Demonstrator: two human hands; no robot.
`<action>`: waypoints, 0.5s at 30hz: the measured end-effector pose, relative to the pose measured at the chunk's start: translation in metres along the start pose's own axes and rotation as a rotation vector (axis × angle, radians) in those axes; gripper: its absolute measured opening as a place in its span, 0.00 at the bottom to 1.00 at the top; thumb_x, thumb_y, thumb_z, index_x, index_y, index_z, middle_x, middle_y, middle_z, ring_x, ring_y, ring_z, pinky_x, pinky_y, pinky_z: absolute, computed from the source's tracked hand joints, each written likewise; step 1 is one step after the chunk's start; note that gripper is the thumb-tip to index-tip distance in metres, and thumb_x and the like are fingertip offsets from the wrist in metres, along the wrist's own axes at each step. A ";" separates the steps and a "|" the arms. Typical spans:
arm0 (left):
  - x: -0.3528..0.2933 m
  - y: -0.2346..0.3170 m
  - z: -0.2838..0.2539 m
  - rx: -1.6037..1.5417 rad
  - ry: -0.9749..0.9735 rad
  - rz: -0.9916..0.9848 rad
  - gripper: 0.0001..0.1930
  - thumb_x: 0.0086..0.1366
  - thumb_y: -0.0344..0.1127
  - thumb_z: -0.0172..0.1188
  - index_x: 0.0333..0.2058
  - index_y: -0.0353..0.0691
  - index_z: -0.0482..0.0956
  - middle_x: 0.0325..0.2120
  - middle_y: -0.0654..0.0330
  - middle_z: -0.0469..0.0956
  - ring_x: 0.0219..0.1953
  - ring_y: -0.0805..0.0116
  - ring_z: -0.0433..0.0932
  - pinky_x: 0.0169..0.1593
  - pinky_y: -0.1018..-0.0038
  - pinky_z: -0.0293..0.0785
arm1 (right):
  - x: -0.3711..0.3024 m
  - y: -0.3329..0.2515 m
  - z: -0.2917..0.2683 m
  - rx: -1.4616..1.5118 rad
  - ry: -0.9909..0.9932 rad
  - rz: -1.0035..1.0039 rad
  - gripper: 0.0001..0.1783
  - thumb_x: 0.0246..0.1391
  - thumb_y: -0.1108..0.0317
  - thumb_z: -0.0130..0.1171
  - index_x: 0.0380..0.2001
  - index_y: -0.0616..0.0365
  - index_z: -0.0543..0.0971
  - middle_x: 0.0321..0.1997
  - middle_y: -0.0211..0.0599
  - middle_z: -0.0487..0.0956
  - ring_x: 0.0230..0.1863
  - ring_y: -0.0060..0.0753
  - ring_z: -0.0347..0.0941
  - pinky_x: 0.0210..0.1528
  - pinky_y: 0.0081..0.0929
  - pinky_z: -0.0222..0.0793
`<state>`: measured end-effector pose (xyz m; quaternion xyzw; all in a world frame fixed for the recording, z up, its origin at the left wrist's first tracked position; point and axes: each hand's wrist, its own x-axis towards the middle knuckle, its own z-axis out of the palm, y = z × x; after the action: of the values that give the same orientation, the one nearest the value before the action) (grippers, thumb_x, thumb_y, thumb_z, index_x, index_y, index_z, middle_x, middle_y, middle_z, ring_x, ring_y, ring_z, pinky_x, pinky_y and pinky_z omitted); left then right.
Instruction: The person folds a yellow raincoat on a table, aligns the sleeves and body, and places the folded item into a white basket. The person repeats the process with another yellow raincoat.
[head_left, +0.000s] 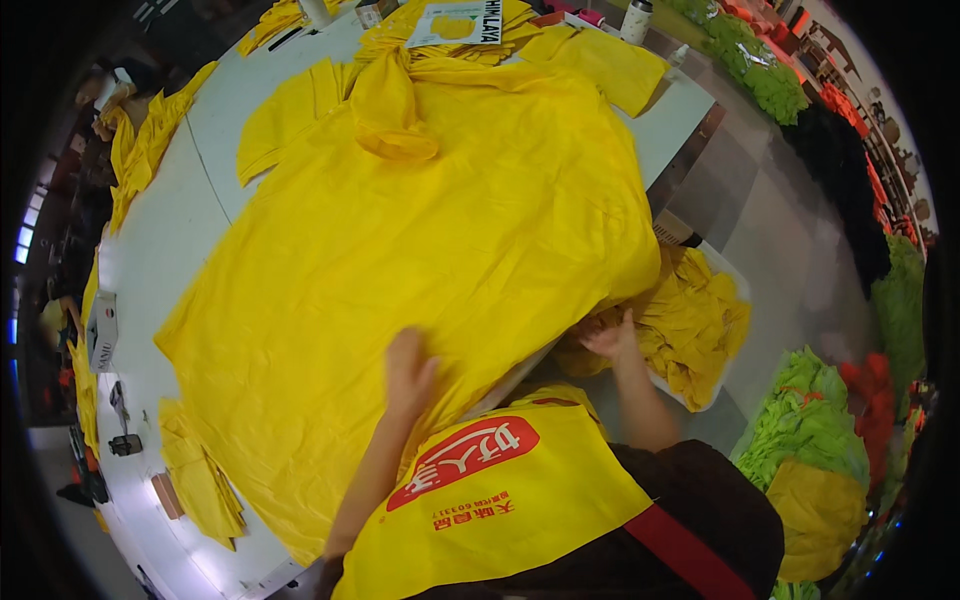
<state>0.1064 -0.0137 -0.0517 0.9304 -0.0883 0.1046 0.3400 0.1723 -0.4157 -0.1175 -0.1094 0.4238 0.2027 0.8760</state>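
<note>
A large, thin yellow garment (430, 240) is spread over the white table, with a tube-like sleeve (395, 125) folded onto it at the far end. My left hand (406, 378) rests on its near part, fingers stretched out and thumb apart, slightly blurred. At the garment's near right edge, past the table's rim, is my right hand (607, 338). Its thumb points up and its fingers are apart; I see nothing held in it. Just beyond that hand, crumpled yellow cloth (690, 320) fills a pale bin (738, 275).
Folded yellow pieces lie on the white table (200, 140), with a stack (455, 45) at the far end. A white bottle (637, 20) stands at the far right. A small box (102, 330) sits at the left edge. Green cloth heaps (805, 420) lie to the right.
</note>
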 end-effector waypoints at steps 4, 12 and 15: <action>0.098 0.125 0.067 -0.076 -0.456 0.438 0.33 0.58 0.52 0.55 0.56 0.40 0.62 0.55 0.48 0.64 0.59 0.50 0.59 0.56 0.51 0.55 | 0.056 -0.045 -0.020 0.414 -0.245 -0.400 0.32 0.60 0.45 0.42 0.58 0.59 0.60 0.61 0.44 0.61 0.60 0.45 0.58 0.60 0.46 0.57; 0.121 0.152 0.125 0.243 -0.602 0.317 0.43 0.48 0.65 0.57 0.60 0.51 0.57 0.62 0.50 0.50 0.65 0.51 0.45 0.56 0.35 0.43 | -0.082 0.013 0.133 -0.574 -0.086 -1.471 0.21 0.55 0.75 0.50 0.52 0.64 0.63 0.47 0.47 0.71 0.46 0.39 0.71 0.52 0.33 0.67; 0.110 0.135 0.125 0.006 -0.572 0.297 0.37 0.51 0.61 0.55 0.57 0.49 0.62 0.60 0.51 0.56 0.64 0.52 0.50 0.58 0.40 0.46 | -0.100 0.084 0.152 -1.729 -0.338 -1.894 0.15 0.46 0.72 0.58 0.40 0.62 0.73 0.46 0.52 0.72 0.52 0.57 0.65 0.59 0.45 0.54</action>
<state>0.1970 -0.2074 -0.0344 0.9001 -0.3148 -0.1124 0.2794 0.1852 -0.3118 0.0537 -0.8660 -0.2014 -0.2752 0.3658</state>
